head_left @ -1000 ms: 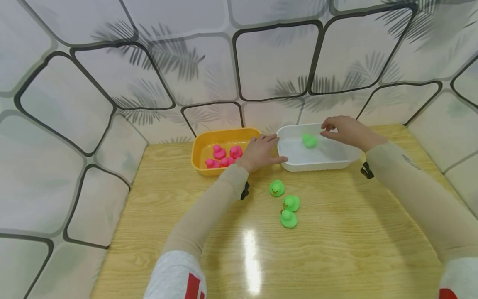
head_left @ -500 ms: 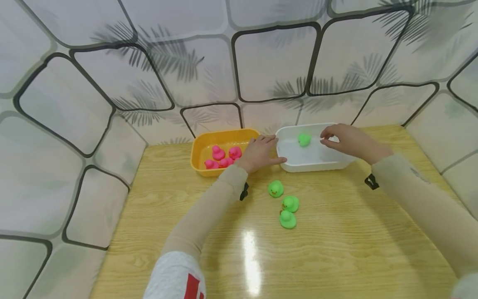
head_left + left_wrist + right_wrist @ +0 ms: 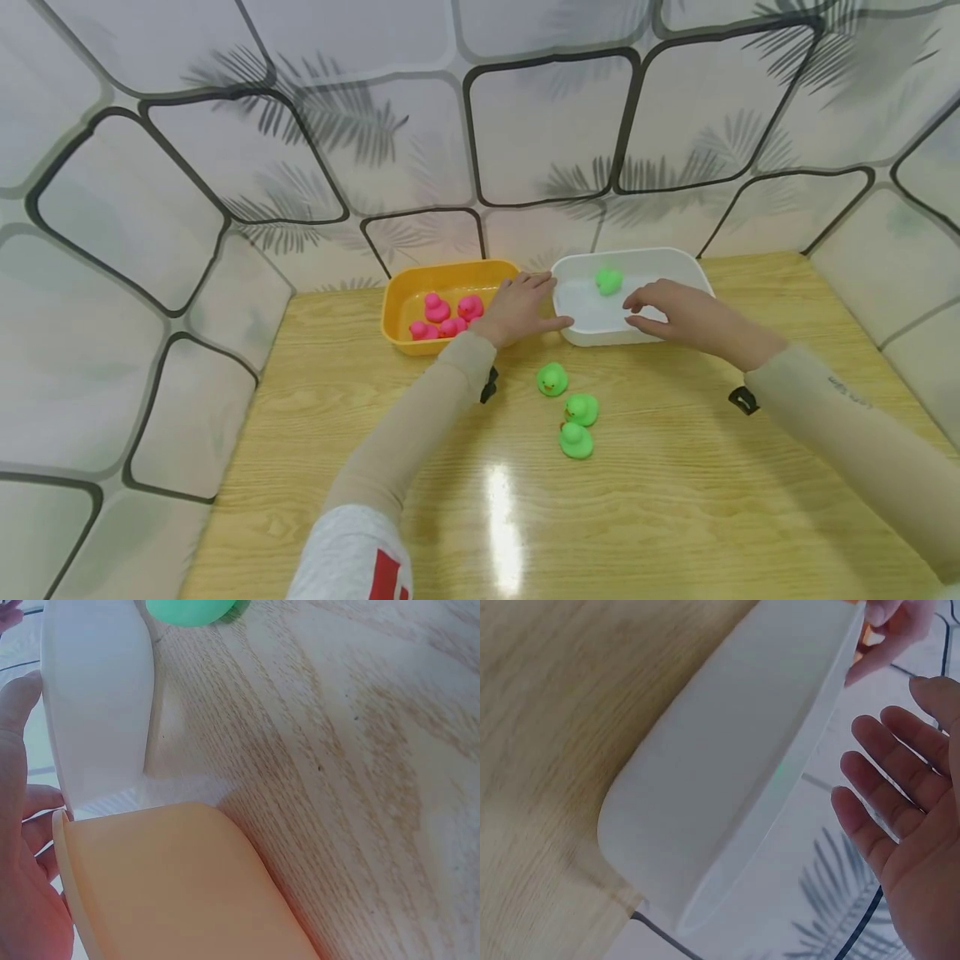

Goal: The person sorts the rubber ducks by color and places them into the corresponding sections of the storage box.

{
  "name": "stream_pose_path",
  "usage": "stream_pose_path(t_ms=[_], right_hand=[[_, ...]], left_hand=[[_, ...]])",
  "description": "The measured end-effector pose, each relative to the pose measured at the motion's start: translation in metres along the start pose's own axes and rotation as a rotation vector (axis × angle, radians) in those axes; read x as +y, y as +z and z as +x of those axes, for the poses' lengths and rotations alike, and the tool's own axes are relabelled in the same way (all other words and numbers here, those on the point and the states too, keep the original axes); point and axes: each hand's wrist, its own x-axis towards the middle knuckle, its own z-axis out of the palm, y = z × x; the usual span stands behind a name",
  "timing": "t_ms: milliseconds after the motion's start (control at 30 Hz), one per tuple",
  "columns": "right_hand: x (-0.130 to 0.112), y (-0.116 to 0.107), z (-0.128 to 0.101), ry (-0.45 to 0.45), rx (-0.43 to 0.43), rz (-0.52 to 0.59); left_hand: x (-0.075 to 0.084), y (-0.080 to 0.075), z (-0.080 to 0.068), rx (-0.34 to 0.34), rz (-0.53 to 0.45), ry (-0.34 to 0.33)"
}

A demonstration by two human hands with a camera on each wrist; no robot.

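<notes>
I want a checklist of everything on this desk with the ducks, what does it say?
Surface: wooden table, shiny glare near the front.
Job's things: one green duck in the white tub; three green ducks loose on the table; pink ducks in the yellow tub.
Clutter: nothing seen.
Grips: left hand rests between the two tubs, thumb on the white tub's corner; right hand open over the white tub's front rim, holding nothing.
Cables: nothing seen; a dark strap at each wrist.
Surroundings: patterned leaf-print screen around the table.
</notes>
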Motion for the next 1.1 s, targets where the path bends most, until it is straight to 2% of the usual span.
stream_pose_path(t_ms=[200,433,700,1100], right_hand=[[-0.016,0.011,-0.005,-0.065,0.025,0.008],[-0.030,0.029,-0.010,-0.169,0.050,0.070],[-0.052,0.049,-0.014,-0.188,-0.052,0.095],[-0.062,0.075,-0.018,-0.316,-0.074,0.091]], left_hand=[[0.000,0.000,-0.001,-0.001,0.000,-0.003],[0.000,0.000,0.000,-0.009,-0.003,-0.005],[-0.001,0.000,0.001,-0.008,0.011,-0.004],[0.000,-0.001,0.000,-0.025,0.010,-0.006]])
